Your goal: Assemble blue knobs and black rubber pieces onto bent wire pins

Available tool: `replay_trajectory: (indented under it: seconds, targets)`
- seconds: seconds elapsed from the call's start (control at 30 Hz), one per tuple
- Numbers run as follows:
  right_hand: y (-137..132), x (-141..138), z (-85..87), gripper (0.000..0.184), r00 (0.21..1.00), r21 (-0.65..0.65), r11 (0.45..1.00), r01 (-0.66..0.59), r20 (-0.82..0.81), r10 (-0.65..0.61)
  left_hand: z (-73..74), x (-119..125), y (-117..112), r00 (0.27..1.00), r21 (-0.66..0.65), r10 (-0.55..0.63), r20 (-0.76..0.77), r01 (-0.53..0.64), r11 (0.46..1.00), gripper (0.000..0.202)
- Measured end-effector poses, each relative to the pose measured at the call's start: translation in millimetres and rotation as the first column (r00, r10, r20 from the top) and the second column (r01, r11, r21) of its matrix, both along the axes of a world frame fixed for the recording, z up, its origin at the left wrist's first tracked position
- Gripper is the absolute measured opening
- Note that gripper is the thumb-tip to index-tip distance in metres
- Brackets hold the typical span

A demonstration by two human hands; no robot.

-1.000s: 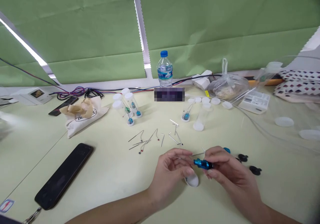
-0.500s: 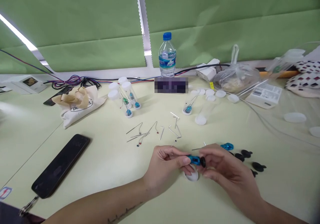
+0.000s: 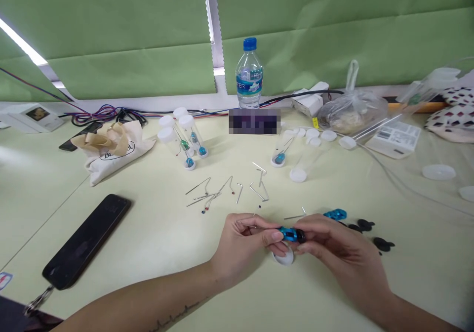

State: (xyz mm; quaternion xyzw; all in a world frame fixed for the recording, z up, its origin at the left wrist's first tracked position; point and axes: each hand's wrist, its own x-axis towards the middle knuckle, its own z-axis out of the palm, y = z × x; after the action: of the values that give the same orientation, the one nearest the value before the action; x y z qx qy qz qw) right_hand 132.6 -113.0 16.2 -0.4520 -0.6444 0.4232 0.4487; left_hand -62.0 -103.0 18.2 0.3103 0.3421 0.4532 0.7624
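In the head view, we hold the shiny blue oblong piece (image 3: pixel 288 234) near the white round plastic cap (image 3: pixel 284 259). Our left hand (image 3: pixel 239 245), fingers closed, pinches it; our right hand (image 3: pixel 344 253) pinches the small black round piece (image 3: pixel 300 235) against its end, probably for steady alignment.

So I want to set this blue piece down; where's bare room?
Bare: between the phone and left hand, and between the forearms. Crowded: beside the right hand, with black parts and another blue piece; also among the metal rods.
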Motion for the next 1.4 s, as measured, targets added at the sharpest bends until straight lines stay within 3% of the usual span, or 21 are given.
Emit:
replay_trajectory:
  seconds: [0.07,0.2,0.4,0.7,1.4]
  targets:
    - [-1,-1,0.9,0.013,0.998,-0.001,0.999,0.036,0.045,-0.036,-0.3,0,0,1.0,0.01,-0.002,-0.005,0.002,1.0,0.014]
    - [-1,-4,0.8,0.03,0.993,0.008,0.996,0.093,0.067,-0.094,-0.5,0,-1,1.0,0.003,-0.007,0.004,0.007,1.0,0.013]
    - [3,-4,-1.6,0.042,0.998,0.003,0.998,0.058,-0.022,-0.058,2.2,0,2,0.999,-0.04,0.041,-0.012,-0.042,0.998,0.012]
    - [0,8,-9.1,0.041,0.958,-0.083,0.98,-0.18,-0.239,0.156,3.3,-1,5,0.997,-0.038,0.074,-0.034,-0.075,0.996,0.011]
    - [0,8,-8.5,0.046,0.945,-0.099,0.974,-0.204,-0.279,0.17,4.6,-2,4,0.996,-0.042,0.064,-0.069,-0.067,0.997,0.015]
